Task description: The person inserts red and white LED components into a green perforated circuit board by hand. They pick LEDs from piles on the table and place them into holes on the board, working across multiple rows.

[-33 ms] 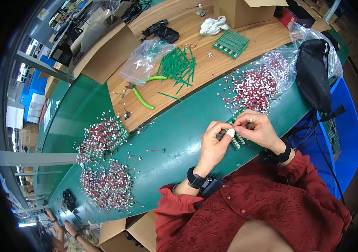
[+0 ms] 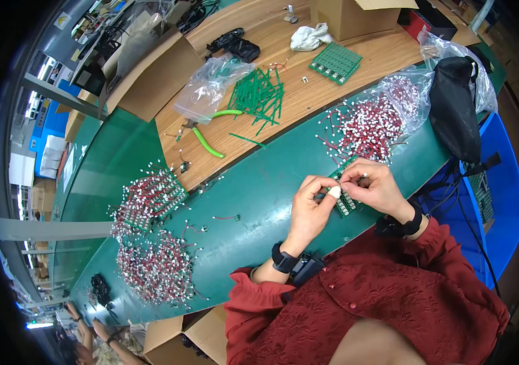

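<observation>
My left hand (image 2: 311, 210) and my right hand (image 2: 374, 187) meet over a green circuit board (image 2: 347, 205) with a row of small white connectors. Thumb and fingers are pinched together on both hands, their tips almost touching above the board. What lies between them is too small or too hidden to make out. A white cover (image 2: 335, 191) sits on my left thumb. Much of the board is behind my fingers. Just beyond my right hand spreads a pile of short red wires with white connector ends (image 2: 366, 131).
Left on the green work surface (image 2: 259, 201) lie a wired board stack (image 2: 150, 198) and another wire pile (image 2: 156, 267). Green-handled pliers (image 2: 207, 143), green strips (image 2: 258, 97) and bare boards (image 2: 335, 62) rest on the wooden board. A blue bin (image 2: 512, 201) stands right. A co-worker's hands (image 2: 102, 331) show lower left.
</observation>
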Available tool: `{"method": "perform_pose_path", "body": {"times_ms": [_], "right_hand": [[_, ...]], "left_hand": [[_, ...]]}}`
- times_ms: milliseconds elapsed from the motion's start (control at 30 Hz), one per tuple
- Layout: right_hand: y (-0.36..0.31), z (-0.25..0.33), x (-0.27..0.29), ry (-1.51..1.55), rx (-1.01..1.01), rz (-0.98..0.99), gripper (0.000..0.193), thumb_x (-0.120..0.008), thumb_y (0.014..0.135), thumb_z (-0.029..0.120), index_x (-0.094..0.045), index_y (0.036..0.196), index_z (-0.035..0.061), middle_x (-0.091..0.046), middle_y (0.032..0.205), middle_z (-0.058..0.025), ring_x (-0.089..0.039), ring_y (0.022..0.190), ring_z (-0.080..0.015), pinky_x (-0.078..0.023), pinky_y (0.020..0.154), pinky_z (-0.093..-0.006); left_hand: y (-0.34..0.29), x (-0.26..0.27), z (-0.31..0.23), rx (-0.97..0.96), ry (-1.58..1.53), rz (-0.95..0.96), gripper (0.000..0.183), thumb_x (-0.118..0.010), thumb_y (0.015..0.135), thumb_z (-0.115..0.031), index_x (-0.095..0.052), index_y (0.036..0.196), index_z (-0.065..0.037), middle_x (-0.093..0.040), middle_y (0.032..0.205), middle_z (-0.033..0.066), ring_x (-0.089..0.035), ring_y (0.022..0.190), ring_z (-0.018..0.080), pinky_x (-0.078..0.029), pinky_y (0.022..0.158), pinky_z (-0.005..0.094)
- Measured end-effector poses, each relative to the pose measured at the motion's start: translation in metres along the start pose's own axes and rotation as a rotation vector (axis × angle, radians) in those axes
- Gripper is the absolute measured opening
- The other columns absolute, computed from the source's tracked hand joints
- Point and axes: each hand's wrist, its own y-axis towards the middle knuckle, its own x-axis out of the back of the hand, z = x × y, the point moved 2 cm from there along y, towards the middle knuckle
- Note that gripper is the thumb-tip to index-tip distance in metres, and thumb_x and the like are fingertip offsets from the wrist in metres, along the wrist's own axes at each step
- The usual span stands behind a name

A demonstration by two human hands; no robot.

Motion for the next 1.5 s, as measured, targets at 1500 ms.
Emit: {"method": "perform_pose_path", "body": {"times_ms": [1500], "right_hand": [[-0.009,0.020,0.029,-0.164,0.105,-0.200,0.006,-0.069,0.084,0.003,-0.069,0.090,0.0021,-0.057,0.096,-0.0031,-0.055,0.086,-0.0092,-0.046,0.074,-0.0236]], "left_hand": [[-0.004,0.019,-0.010,0.177,-0.224,0.007,0.011,-0.058,0.095,-0.004,-0.058,0.103,0.003,-0.066,0.086,0.0094,-0.066,0.069,0.0160,-0.056,0.062,0.0272]]}}
